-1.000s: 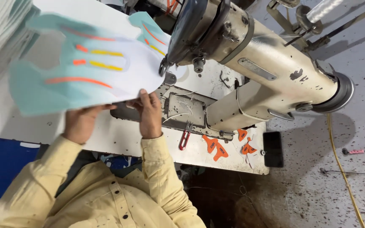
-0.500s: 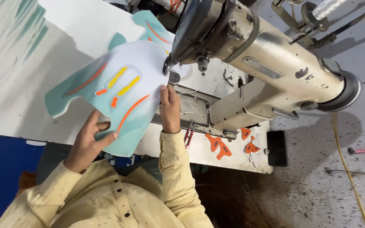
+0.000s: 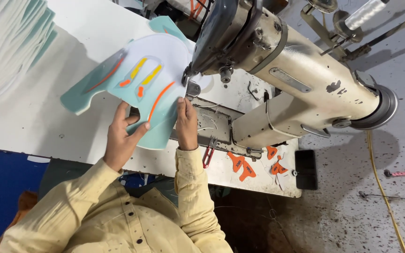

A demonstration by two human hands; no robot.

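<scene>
A teal and white cut fabric panel (image 3: 141,89) with orange and yellow stripes lies on the white work table (image 3: 33,126), one edge under the head of a cream industrial sewing machine (image 3: 296,79). My left hand (image 3: 123,136) pinches the panel's near teal edge, thumb on top. My right hand (image 3: 187,124) presses flat on the panel's right edge, just beside the presser foot (image 3: 192,89) and on the metal bed plate. Another teal piece (image 3: 165,24) lies behind the panel.
A tall stack of white and teal panels (image 3: 10,47) fills the table's far left. Small orange cut pieces (image 3: 240,164) and red thread snips (image 3: 207,154) lie at the table's near right edge. A yellow cable (image 3: 380,178) runs over the speckled floor.
The panel has turned and slid right so its edge sits at the presser foot. Both hands shifted with it; my left hand now grips its near edge.
</scene>
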